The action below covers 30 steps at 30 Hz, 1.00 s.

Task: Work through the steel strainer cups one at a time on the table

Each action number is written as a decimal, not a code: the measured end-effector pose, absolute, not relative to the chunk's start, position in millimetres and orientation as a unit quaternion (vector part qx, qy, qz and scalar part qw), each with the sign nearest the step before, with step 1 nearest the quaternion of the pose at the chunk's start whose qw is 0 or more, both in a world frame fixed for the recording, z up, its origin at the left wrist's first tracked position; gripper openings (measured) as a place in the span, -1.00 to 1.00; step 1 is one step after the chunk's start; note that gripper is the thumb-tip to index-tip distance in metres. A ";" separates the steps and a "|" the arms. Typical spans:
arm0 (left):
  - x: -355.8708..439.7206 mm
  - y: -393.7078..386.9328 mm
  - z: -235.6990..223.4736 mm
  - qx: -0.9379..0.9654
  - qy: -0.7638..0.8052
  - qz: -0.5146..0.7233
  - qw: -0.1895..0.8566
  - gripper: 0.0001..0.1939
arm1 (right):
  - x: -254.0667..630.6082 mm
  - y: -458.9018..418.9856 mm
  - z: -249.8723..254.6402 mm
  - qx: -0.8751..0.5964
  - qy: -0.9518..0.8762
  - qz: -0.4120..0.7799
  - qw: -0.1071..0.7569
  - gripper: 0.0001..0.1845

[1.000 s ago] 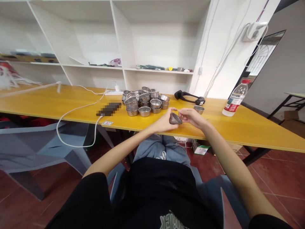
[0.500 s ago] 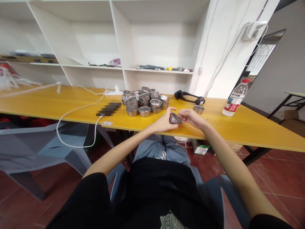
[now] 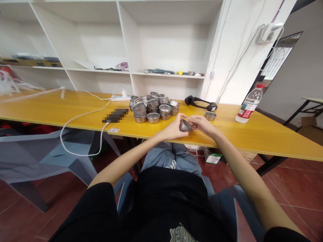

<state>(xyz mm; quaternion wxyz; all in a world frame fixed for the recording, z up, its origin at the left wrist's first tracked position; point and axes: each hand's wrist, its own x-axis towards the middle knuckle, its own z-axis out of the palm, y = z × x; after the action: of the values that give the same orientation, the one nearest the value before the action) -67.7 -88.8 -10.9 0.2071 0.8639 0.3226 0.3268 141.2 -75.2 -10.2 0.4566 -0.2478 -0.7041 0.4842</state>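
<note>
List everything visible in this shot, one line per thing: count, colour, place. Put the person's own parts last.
yellow table: one, yellow top, runs across the view.
pile of strainer cups: many, silver metal, perforated, mid-table.
lone strainer cup: one, silver, on the table right of the hands.
held strainer cup: one, silver, tilted, between both hands.
black device: one, black, behind the lone cup.
water bottle: one, clear with red cap, right end of table.
white cable: one, white, trails from the table's back over its front edge.
power strip: one, white, behind the pile.
shelf unit: one, white, against the wall.
left hand: holds the cup.
right hand: fingers at the cup's rim.
</note>
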 end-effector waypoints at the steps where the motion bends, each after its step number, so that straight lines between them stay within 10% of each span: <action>1: -67.9 -88.5 -10.9 0.863 0.325 0.326 0.207 -0.20 | 141.3 -75.7 -10.0 -0.248 -0.705 0.484 0.456 -0.35; 30: -67.4 -88.5 -10.1 0.846 0.336 0.330 0.250 -0.23 | 145.4 -73.1 -10.9 -0.251 -0.704 0.495 0.444 -0.29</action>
<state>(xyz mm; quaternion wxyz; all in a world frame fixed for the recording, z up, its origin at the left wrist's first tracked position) -67.4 -88.5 -10.1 0.2497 0.8463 0.3358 0.3298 145.4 -73.1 -10.9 0.4435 -0.2509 -0.7039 0.4948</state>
